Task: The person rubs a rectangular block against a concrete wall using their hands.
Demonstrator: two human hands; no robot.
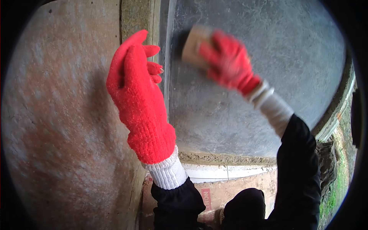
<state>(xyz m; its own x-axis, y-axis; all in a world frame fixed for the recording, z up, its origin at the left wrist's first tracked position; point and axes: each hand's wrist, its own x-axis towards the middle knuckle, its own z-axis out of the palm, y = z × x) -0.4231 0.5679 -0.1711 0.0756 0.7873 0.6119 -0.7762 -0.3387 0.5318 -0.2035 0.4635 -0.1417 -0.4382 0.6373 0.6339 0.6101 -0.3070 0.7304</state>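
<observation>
My right hand (229,61), in a red knitted glove, grips a tan block (195,46) with a flat face. Motion smears both, so the block's exact kind is unclear. They are over the left part of a smooth dark grey surface (245,119) marked with pale swirls; whether the block touches it I cannot tell. My left hand (138,84), also red-gloved, is raised near the grey surface's left edge. Its fingers are loosely bent and apart, with nothing seen in them.
A worn brown board (69,107) stands at the left, beside a wooden strip (136,17). Along the grey surface's near side runs a rough ledge (230,159) above white tiles (209,173). Printed cardboard (237,188) lies below. Green growth (331,191) shows at the lower right.
</observation>
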